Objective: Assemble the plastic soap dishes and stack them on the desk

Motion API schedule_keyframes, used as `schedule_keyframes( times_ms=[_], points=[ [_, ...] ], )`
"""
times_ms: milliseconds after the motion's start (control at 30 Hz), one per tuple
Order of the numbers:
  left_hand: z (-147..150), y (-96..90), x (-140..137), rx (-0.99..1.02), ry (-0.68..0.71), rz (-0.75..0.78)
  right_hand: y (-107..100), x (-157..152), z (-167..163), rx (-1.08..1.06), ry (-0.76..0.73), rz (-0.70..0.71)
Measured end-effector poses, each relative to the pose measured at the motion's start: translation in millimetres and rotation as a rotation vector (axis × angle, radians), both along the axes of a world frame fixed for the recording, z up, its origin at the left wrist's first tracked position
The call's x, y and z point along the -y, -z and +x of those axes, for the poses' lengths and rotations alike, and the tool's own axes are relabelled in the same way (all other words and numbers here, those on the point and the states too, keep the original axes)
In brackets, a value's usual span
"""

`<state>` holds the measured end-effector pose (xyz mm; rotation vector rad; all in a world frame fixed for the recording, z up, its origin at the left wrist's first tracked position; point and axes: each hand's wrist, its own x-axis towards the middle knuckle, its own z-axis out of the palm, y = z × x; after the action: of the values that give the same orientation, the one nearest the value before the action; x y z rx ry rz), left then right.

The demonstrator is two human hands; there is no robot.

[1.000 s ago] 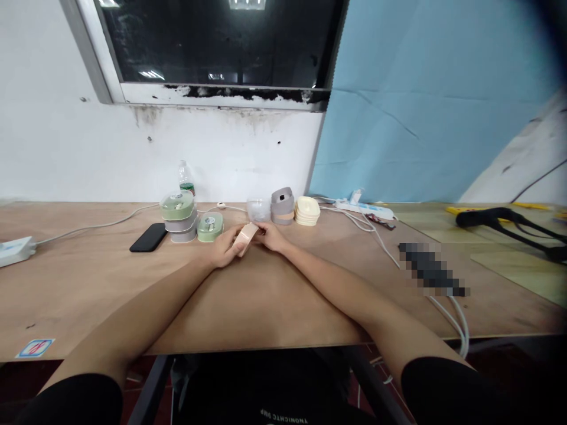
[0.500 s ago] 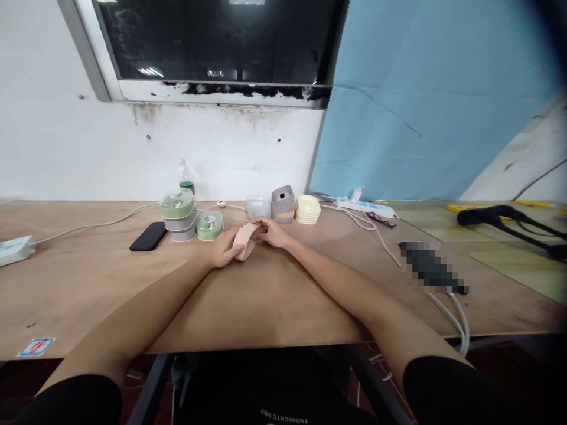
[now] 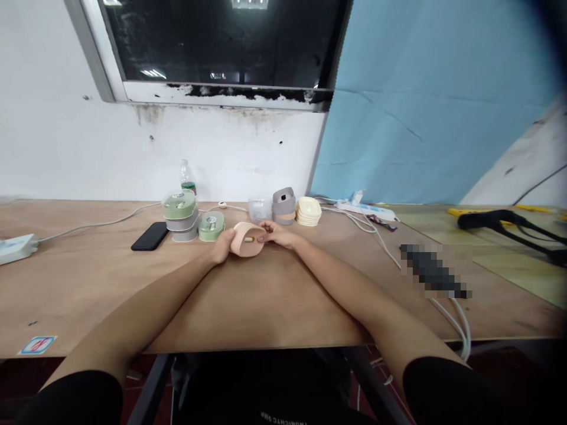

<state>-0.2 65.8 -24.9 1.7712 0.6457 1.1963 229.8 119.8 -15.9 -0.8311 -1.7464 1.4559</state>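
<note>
A peach-pink plastic container shell [image 3: 240, 243] is held just above the table, its open side turned toward me. My left hand [image 3: 222, 246] wraps round its left side with the thumb along the near wall. On the opposite side, the bent fingers of my right hand [image 3: 277, 234] pinch at its right rim. Inside the shell shows a small pale and yellowish piece [image 3: 249, 239], too small to name. Just behind my left hand sits a green lidded container [image 3: 211, 226]. A stack of green and grey containers [image 3: 180, 215] stands left of it.
Clear covers [image 3: 260, 209], grey shells [image 3: 283, 206] and stacked cream lids [image 3: 308, 211] stand behind my hands. A black phone [image 3: 150, 236] and a bottle [image 3: 187, 177] are on the left. A power strip [image 3: 365, 209], cables and a blurred dark object [image 3: 434, 270] lie right.
The pink shell has turned so that its open inside faces me. My right hand has shifted slightly right and down along its rim. The view has moved a little.
</note>
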Motion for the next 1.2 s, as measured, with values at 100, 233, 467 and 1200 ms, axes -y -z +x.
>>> schedule_keyframes(
  times_ms=[100,233,467,1200],
  points=[
    [2.7,-1.2,-0.2,0.105,0.030,-0.119,-0.2,-2.4,2.2,-0.034,-0.030,-0.048],
    [2.2,1.0,-3.4,0.104,0.018,-0.135,2.0,-7.0,3.3,-0.073,-0.010,-0.090],
    [-2.9,2.9,-9.4,0.112,-0.080,-0.155,-1.7,-3.7,8.7,-0.134,-0.049,-0.143],
    [-3.7,3.3,2.1,-0.600,-0.348,0.302,-64.8,-52.8,126.6,-0.663,1.062,0.084]
  ],
)
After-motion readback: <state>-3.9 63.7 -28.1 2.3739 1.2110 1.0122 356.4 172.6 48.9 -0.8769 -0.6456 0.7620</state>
